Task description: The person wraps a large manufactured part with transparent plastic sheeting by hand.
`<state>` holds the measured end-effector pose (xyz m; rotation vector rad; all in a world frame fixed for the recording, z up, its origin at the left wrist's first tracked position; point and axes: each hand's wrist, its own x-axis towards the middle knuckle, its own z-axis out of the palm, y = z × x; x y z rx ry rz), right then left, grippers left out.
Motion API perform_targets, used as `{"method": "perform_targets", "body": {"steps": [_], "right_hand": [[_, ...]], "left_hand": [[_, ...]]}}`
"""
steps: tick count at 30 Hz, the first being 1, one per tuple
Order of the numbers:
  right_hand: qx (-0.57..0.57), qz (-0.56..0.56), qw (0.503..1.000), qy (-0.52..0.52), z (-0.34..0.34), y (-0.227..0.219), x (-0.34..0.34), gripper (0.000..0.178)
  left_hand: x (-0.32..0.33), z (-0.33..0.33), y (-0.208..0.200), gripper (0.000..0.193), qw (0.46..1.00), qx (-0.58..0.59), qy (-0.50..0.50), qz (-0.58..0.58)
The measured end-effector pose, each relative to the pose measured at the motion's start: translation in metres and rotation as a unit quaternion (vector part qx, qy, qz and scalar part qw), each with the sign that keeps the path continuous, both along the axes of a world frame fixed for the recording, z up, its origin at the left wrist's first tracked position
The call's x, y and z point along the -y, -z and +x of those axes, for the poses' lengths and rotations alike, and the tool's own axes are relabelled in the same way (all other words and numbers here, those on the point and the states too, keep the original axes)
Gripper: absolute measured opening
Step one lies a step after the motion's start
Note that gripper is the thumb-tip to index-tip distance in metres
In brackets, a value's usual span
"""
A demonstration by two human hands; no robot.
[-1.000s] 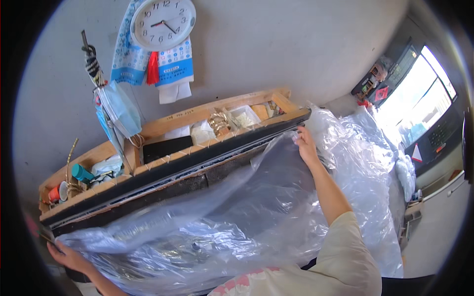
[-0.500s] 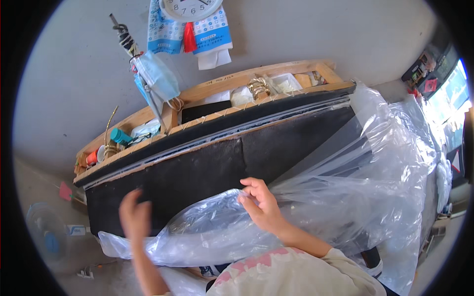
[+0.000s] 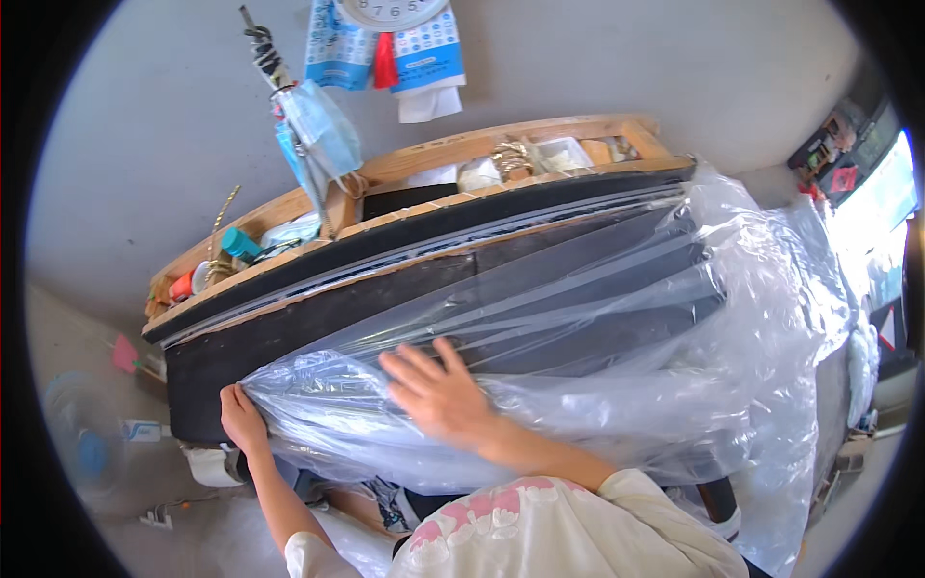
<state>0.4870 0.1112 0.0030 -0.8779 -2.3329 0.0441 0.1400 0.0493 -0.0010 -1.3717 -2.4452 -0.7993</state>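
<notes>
A large clear plastic sheet (image 3: 617,405) lies in folds over much of a black work surface (image 3: 222,352). Its left corner is pinched in my left hand (image 3: 243,419), near the surface's left front. My right hand (image 3: 438,395) is over the middle of the sheet with its fingers spread; whether the palm touches the plastic I cannot tell. Toward the right the sheet bunches up and hangs over the end of the surface. The black surface shows bare along the left and back, and dimly through the stretched plastic.
Behind the surface runs a wooden tray (image 3: 568,127) holding rope, a teal-capped bottle (image 3: 241,245) and white containers. A blue face mask (image 3: 323,130) hangs on an upright rod. Tissue packs (image 3: 429,48) and a clock (image 3: 393,10) are on the wall. A fan (image 3: 87,448) stands at left.
My left hand has taken hold of the sheet's edge, which now stretches further left and back over the black surface. My right hand has let go of the edge, moved left and spread its fingers.
</notes>
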Motion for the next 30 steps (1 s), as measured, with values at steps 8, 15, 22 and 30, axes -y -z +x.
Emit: {"method": "perform_targets", "body": {"steps": [8, 15, 22, 30], "right_hand": [[0.243, -0.209, 0.932, 0.169, 0.204, -0.053, -0.036, 0.013], [0.031, 0.204, 0.92, 0.332, 0.214, -0.092, -0.106, 0.026], [0.175, -0.001, 0.972, 0.155, 0.213, -0.001, -0.026, 0.023], [0.134, 0.059, 0.866, 0.479, 0.228, -0.104, -0.079, 0.017]], "left_hand": [[0.014, -0.027, -0.004, 0.022, 0.994, 0.018, -0.097, -0.036], [0.01, -0.045, 0.017, 0.021, 0.997, 0.068, 0.025, 0.021], [0.085, -0.19, 0.009, 0.028, 0.972, -0.04, -0.119, -0.201], [0.084, -0.264, 0.045, 0.024, 0.975, -0.069, -0.181, -0.105]]}}
